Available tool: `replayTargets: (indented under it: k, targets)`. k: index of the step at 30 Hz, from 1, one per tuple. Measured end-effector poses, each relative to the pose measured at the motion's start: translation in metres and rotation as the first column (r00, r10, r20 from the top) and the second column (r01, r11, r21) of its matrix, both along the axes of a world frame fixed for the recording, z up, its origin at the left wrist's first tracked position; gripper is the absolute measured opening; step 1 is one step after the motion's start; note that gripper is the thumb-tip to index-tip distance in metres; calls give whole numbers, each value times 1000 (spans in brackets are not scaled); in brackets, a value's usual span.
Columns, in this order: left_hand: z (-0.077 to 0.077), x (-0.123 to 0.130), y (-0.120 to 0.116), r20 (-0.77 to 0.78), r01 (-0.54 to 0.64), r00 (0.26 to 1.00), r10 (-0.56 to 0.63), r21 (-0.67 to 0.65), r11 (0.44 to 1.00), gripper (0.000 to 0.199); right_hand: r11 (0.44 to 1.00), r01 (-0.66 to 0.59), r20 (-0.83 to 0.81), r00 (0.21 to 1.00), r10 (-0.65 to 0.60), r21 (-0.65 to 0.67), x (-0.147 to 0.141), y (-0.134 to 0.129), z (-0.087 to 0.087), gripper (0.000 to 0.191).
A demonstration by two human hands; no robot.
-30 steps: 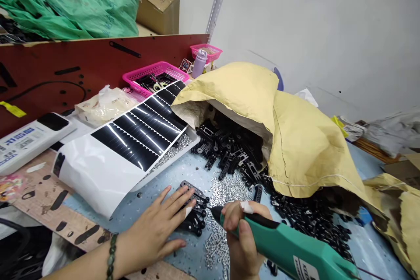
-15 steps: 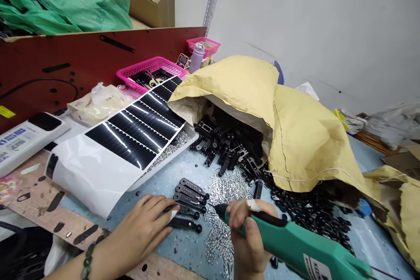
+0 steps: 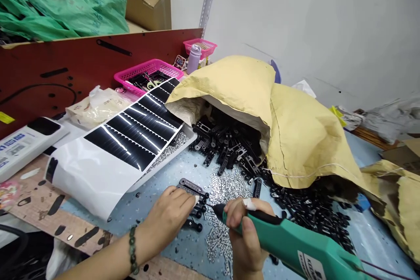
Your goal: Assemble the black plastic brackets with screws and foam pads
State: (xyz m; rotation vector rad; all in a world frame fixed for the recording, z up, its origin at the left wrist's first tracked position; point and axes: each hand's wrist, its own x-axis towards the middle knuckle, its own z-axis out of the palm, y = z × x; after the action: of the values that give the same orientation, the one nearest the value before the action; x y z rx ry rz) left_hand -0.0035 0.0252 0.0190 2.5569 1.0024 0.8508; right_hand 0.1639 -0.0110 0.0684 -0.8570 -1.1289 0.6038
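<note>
My right hand (image 3: 244, 232) is wrapped round a green electric screwdriver (image 3: 295, 240), its dark nose aimed left. The screwdriver's thin bit reaches the fingertips of my left hand (image 3: 172, 212). Those fingers are curled together over a row of black plastic arms (image 3: 193, 186) lying side by side on the blue mat; what they pinch, if anything, is hidden. Small silver screws and nuts (image 3: 223, 183) are spread just right of the row. White tape wraps a finger on each hand.
Yellow paper sacks (image 3: 226, 83) spill black parts (image 3: 226, 140) onto the blue worktop. At left, a black-and-white sticker sheet (image 3: 131, 127) covers part of a white tray of metal pieces. Behind stand a pink basket (image 3: 131, 79), a purple bottle (image 3: 194, 59) and a red board (image 3: 29, 78).
My left hand has moved right and up from the near end of the black arms, its fingers now curled by the screwdriver tip. My right hand and the screwdriver have barely moved.
</note>
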Motion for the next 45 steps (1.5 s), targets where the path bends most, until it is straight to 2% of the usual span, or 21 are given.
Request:
replayTargets:
  k: [4,7,9,11,14,16,21,27,34,40,45]
  targets:
    - [-3,12,3,-58,1,998,3,72,997,31,1000,-26,4,1000,26,-8,6,-5,-8,12]
    - [-5,11,3,-105,8,994,-3,51,999,30,1000,-11,-24,1000,11,-1,9,-6,-10,12]
    - [-4,7,5,-82,21,996,-22,-24,999,27,1000,8,-28,1000,-8,0,10,-7,-10,11]
    - [-1,0,7,17,41,999,-39,-157,987,23,1000,21,-22,1000,-21,-2,12,-7,-10,11]
    - [0,-10,7,152,70,988,-17,-351,934,21,999,37,-18,999,-37,3,15,-8,-10,12]
    - [-3,-14,4,158,68,987,-8,-383,921,19,999,46,-24,999,-46,1,16,-8,-11,13]
    - [-15,-12,-2,40,47,998,-39,-208,977,16,997,68,-23,997,-68,-24,17,-11,-15,15]
    - [-12,-7,1,-50,118,992,-119,-25,993,19,998,66,-48,997,-67,-23,20,-15,-19,18]
    - [-13,-10,2,-23,109,994,-110,-46,993,15,997,75,-22,997,-76,-19,21,-15,-18,18]
    - [-13,-6,1,-37,138,990,-137,16,990,19,997,75,-9,997,-75,-21,21,-15,-16,17]
    - [-12,-7,-2,-45,111,993,-110,13,994,19,998,55,-25,998,-55,-11,21,-15,-15,18]
